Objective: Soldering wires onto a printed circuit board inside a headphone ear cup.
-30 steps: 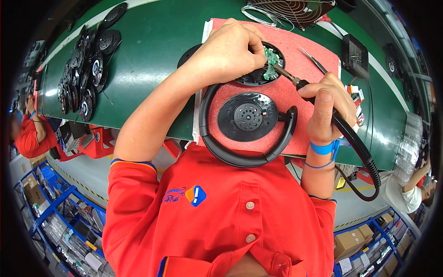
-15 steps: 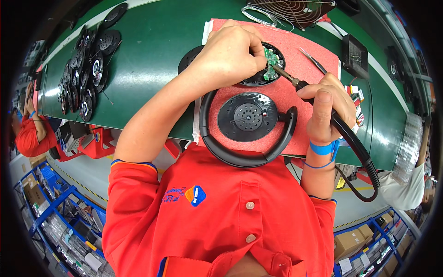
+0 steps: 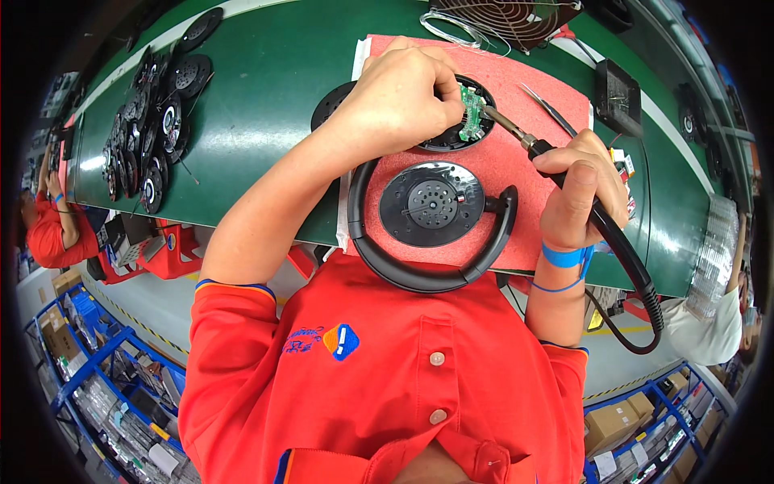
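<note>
My left hand [image 3: 403, 93] rests on a round black earcup [image 3: 451, 137] that holds a small green circuit board [image 3: 470, 113], pinching at the board's edge. My right hand [image 3: 576, 189] grips a black soldering iron [image 3: 556, 161]; its metal tip touches the circuit board. A black headband [image 3: 419, 270] curves around a second round earcup with a speaker grille [image 3: 431, 206], lying just below. All of it lies on a red foam mat [image 3: 524, 210] on the green workbench [image 3: 266, 97].
Several black earcup parts [image 3: 153, 129] are piled at the bench's left. Tweezers [image 3: 548, 109] lie on the mat, a fan grille [image 3: 508, 16] and coiled solder wire at the top, a black box [image 3: 619, 98] to the right. Other workers sit at far left and right.
Both hands stay in nearly the same place; the left hand's fingers shift slightly over the circuit board while the iron's tip stays at the board.
</note>
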